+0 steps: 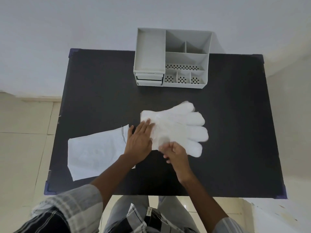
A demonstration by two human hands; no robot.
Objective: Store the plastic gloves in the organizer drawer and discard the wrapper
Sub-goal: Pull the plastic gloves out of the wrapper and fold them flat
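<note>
A flat stack of white plastic gloves (181, 125) lies in the middle of the black table (101, 91), fingers pointing right. My left hand (139, 142) rests flat with its fingers spread, pressing on the cuff end of the stack. My right hand (175, 153) pinches the near edge of the gloves between thumb and fingertips. The empty white wrapper (94, 153) lies flat to the left, partly under my left forearm. The grey organizer (171, 59) stands at the far edge of the table, with two shut drawers (149, 79) at its lower left.
The organizer has several open compartments on top, some with perforated floors. Pale tiled floor surrounds the table on both sides. A white wall rises behind the organizer.
</note>
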